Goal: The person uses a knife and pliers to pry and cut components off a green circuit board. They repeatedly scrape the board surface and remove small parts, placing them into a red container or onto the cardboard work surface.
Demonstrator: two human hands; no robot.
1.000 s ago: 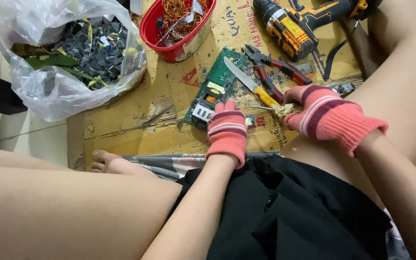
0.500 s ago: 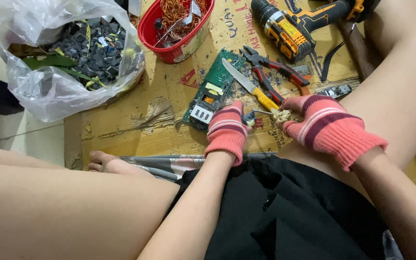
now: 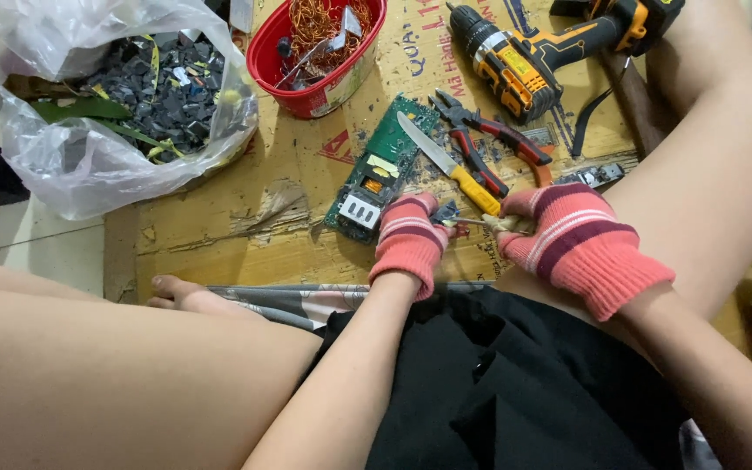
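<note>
Head view, only view. Left hand (image 3: 408, 239) in a pink striped glove, fingers curled shut, pinching a small dark component (image 3: 444, 211) at the fingertips, just over the cardboard sheet (image 3: 219, 235) on the floor. Right hand (image 3: 572, 235), same kind of glove, closed around the pale handle of a thin metal tool (image 3: 473, 223) whose tip meets the component. Both hands sit close together, just in front of the person's lap.

Handling, as a judgement: the component looks tiny, light, stiff, likely with sharp leads; easy to drop or flick away, and the gloves dull the feel. Best held by its body sides, leads left free for the tool. The tool is thin and rigid, so take it by the handle.

Nearby: green circuit board (image 3: 376, 174) flat on the cardboard, just beyond the left hand; yellow-handled knife (image 3: 446, 161) lying across its far edge; red-handled pliers (image 3: 485, 139) beside the knife; cordless drill (image 3: 550, 48) further off; red bowl (image 3: 306, 87) with copper wire; clear plastic bag (image 3: 89, 165) of dark scrap parts at left.

Hard to tell: the component's exact kind, and whether the tool is a screwdriver or a pick, since gloves cover most of both. Tool tip contact is blurred. Drill cut off at the top edge. Dark object at right edge cropped, unidentifiable.
</note>
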